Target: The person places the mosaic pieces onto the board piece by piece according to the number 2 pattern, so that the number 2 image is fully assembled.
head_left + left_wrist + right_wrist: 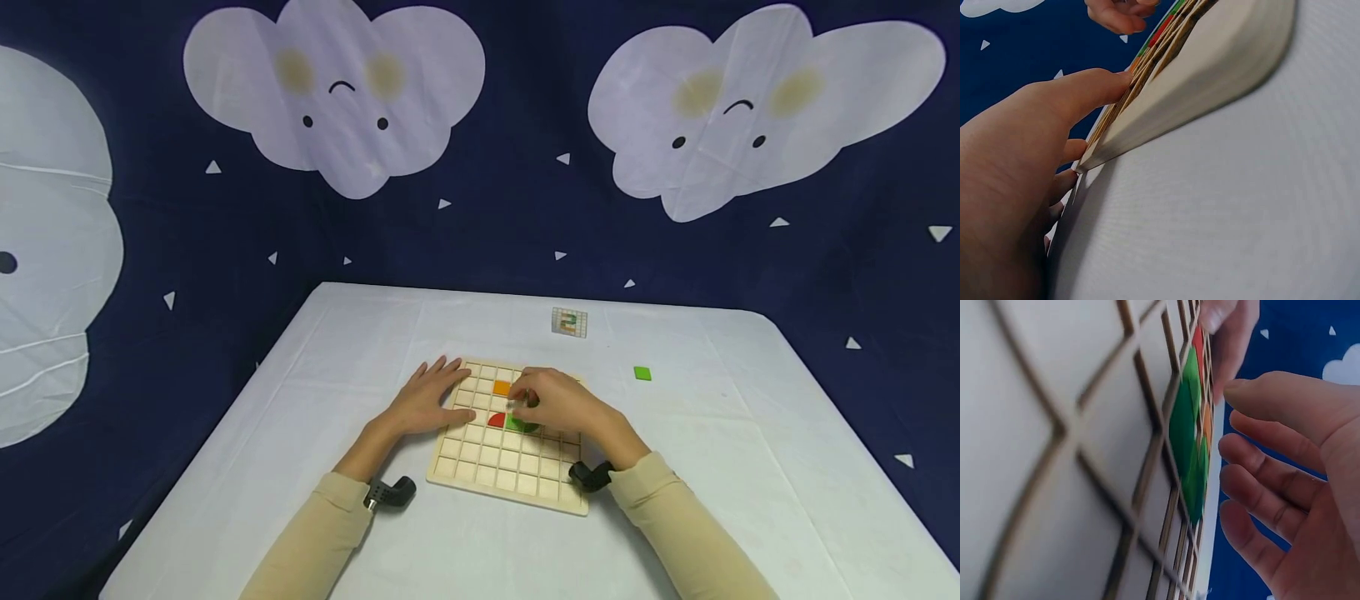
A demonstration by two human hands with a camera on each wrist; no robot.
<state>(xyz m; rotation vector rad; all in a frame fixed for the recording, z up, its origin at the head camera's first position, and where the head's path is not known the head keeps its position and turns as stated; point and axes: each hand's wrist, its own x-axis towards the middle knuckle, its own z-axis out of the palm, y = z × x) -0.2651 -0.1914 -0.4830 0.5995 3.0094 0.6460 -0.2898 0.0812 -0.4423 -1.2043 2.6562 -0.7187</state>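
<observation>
Board (508, 460): wooden, divided into square cells, lying flat on my table (750, 467), slightly turned.
In its cells: an orange tile (502, 387) toward the far side; a red tile (497, 420) with one curved edge, nearer me; green tiles (517, 422), light and dark, just right of the red one and partly hidden by my right hand (551, 396).
My left hand (427, 398): wide, fingers straight and spread, thumb well apart from them; the thumb tip rests on the board's top near its left edge, the fingers lie by the far left corner.
My right hand: half open over the tiles, fingers loosely bent, thumb tip near the index tip; I see nothing held, and the wrist view shows the fingertips just off the board.
Stray tile (642, 373): a green square, flat on the table to the right, well apart from the board.
Card (569, 322): small, printed with a grid and coloured pattern, beyond the board near the table's far edge.
Wrists: a black device (393, 493) on the left one, another (591, 477) on the right.
</observation>
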